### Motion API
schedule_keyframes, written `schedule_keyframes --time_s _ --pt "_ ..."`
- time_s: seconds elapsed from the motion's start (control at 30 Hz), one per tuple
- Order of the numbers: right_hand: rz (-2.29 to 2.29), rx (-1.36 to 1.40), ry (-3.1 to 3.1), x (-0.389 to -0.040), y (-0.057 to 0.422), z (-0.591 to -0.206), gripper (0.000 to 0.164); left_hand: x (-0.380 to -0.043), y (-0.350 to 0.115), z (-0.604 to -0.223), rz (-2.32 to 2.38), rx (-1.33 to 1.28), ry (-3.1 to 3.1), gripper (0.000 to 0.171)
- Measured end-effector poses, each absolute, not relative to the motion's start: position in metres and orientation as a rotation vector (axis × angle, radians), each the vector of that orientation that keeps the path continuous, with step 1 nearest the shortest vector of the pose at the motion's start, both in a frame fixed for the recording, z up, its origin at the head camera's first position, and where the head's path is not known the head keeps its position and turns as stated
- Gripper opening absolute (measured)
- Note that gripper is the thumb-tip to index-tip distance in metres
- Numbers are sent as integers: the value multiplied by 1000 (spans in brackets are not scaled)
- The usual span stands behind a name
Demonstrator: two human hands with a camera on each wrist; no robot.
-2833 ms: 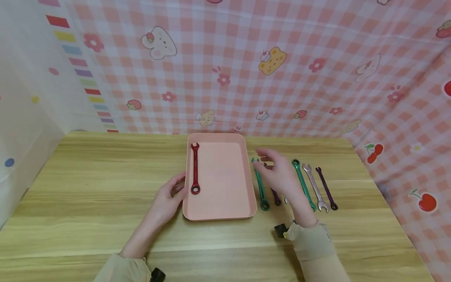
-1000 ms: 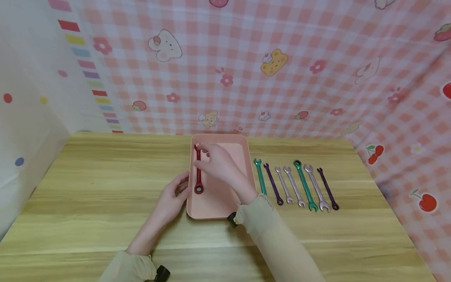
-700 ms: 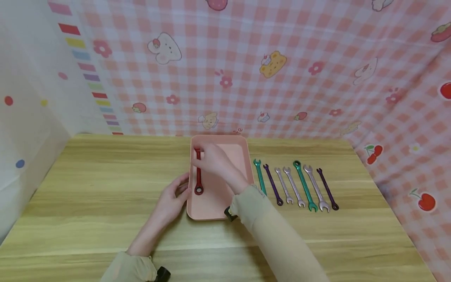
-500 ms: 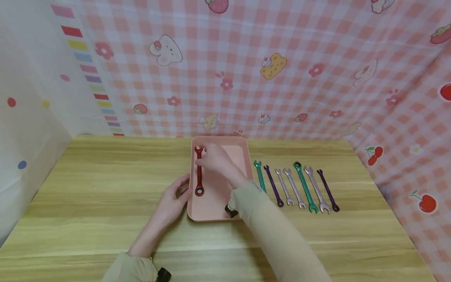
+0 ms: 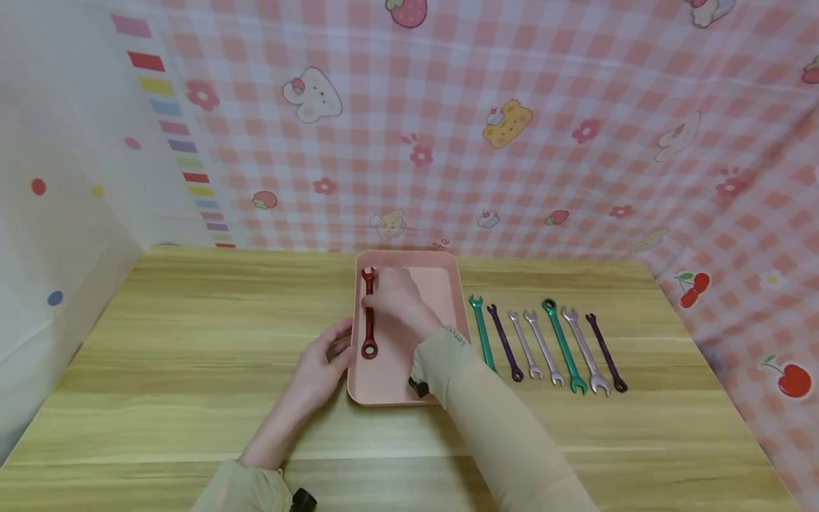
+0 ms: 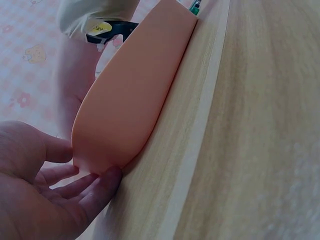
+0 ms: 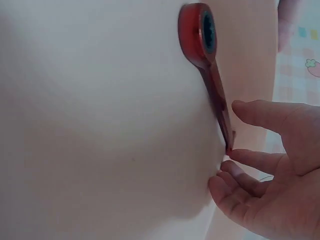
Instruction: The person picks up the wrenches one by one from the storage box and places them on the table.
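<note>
A red combination wrench [image 5: 370, 320] lies lengthwise along the left side of the pink tray [image 5: 409, 391]. My right hand [image 5: 397, 295] is over the tray beside the wrench's open end. In the right wrist view, a fingertip of this hand [image 7: 265, 170] is right at the wrench's far tip, and the thumb stands apart from the shaft. The wrench's ring end [image 7: 200, 35] points back toward the camera. My left hand [image 5: 323, 366] rests with its fingertips against the outside of the tray's left wall [image 6: 130, 85], the fingers loosely bent.
Right of the tray, several wrenches lie in a row on the wooden table [image 5: 192, 398]: a green one [image 5: 483, 334], a purple one [image 5: 505, 343], silver ones [image 5: 544, 347], another green one [image 5: 564, 345] and a dark purple one [image 5: 606, 352]. A pink checked cloth [image 5: 384, 128] hangs behind.
My right hand has moved left from above the row of wrenches to the red wrench in the tray. Over the last second it has shifted only slightly. My left hand has stayed at the tray.
</note>
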State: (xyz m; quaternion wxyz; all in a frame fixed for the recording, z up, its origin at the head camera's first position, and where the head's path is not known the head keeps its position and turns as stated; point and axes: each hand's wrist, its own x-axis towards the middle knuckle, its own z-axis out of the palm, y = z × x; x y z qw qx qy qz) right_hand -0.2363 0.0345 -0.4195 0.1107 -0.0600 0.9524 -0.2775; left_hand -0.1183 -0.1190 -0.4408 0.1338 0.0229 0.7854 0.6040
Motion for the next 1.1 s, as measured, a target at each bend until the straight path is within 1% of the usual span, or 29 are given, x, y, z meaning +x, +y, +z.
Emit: schedule_keyframes --time_s 0.2,0.27,0.33,0.43,0.47,0.57,0.63,0.83,1.1 --pt "-771 -63 2823 -234 32 -421 27 -118 -118 -440 1750 78 2275 55" --pt "-770 -37 2829 -234 31 -420 22 -119 -118 -440 1753 81 2276 54" --pt "-807 -7 2819 -235 31 -420 15 -119 -118 -441 1760 81 2274 54" --pt "-965 47 2773 -235 32 -421 6 -120 -118 -442 1761 83 2277 53" --pt "-1024 76 2749 -234 33 -421 8 -120 -118 -442 1763 87 2277 53" --pt "-1173 159 2684 -234 34 -423 24 -120 -118 -442 1765 89 2278 53" --pt "-1182 189 2675 -235 33 -424 30 -120 -118 -442 1767 87 2281 53" --pt "-1030 161 2747 -238 34 -427 26 -119 -118 -441 1760 67 2275 53" --pt "-1164 103 2683 -239 41 -427 30 -118 -119 -440 1776 98 2283 53"
